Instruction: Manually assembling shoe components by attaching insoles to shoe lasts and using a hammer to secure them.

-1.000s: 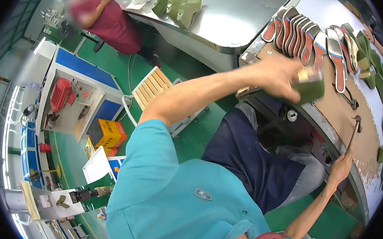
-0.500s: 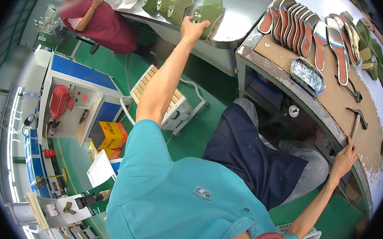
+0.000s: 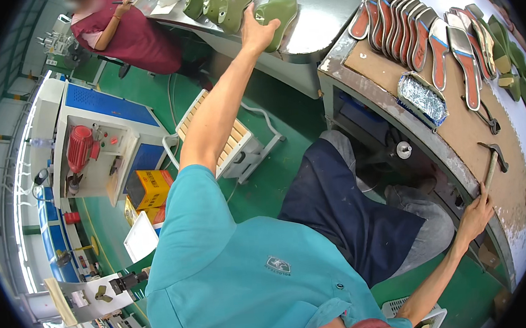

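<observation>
At the end of a row of green shoe lasts (image 3: 280, 15) on the metal table, my left hand (image 3: 258, 32) is held with thumb and forefinger spread apart. Its forefinger points up beside the neighbouring green last (image 3: 237, 7); its thumb lies against or just in front of the end one. Contact is hard to make out. My right hand (image 3: 475, 217) is closed round the wooden handle of a hammer (image 3: 493, 163) at the bench's near edge. The hammer's dark head lies over the brown bench top (image 3: 456, 141).
Red-brown insoles (image 3: 416, 46) stand in a row on the bench, behind a box of small nails (image 3: 423, 101) and pincers (image 3: 490, 117). More green lasts (image 3: 510, 83) lie at the far right. A slatted stool (image 3: 231, 139) is below my left arm. A person in maroon (image 3: 132, 36) works at upper left.
My left hand's fingers have spread from the end last, the forefinger now reaching up toward the neighbouring one. My right hand keeps its hold on the hammer. The whole view has shifted slightly.
</observation>
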### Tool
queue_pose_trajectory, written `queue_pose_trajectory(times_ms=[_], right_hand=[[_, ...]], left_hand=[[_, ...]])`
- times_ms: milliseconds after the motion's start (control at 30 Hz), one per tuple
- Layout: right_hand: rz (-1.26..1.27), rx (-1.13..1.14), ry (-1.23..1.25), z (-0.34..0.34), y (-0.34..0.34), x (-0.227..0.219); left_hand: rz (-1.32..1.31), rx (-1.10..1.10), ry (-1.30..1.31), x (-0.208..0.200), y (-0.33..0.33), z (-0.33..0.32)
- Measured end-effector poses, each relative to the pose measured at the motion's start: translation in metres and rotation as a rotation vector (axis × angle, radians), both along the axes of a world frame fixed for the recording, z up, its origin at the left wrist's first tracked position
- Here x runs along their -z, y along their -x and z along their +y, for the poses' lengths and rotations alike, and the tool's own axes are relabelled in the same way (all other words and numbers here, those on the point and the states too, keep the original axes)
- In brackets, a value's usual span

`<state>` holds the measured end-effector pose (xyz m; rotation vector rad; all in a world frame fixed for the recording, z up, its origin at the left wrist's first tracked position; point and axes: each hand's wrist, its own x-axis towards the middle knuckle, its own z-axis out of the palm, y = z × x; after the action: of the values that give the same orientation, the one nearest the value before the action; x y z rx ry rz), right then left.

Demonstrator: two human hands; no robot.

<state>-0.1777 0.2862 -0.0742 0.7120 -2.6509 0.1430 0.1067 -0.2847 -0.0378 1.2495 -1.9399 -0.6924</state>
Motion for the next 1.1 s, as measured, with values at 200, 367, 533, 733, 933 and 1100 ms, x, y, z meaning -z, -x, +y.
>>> queue_pose_trajectory(times_ms=[200,367,533,733,933,1100], right_hand=[[0.012,-0.023,0.007,-0.009,0.000,-0.001],[0.024,-0.008,-0.010,-0.001,-0.002,-0.004],[0.005,-0.009,-0.002,-0.009,-0.003,-0.004],[-0.012,-0.003,0.012,-0.015,-0.011,-0.011],[-0.001,-0.031,0.038,-0.010,-0.009,-0.006],[0.006,-0.082,0.025,-0.004,-0.001,-0.008]], left_hand=[[-0.143,0.062,0.039,-0.007,-0.018,-0.010],[-0.030,0.168,-0.092,-0.022,0.003,-0.016],[-0.864,-0.198,0.601,-0.019,-0.023,-0.084],[-0.915,-0.257,0.518,-0.002,-0.039,-0.106],[-0.511,-0.222,0.254,-0.012,-0.056,-0.107],[0.818,0.116,-0.732,0.010,-0.115,-0.044]])
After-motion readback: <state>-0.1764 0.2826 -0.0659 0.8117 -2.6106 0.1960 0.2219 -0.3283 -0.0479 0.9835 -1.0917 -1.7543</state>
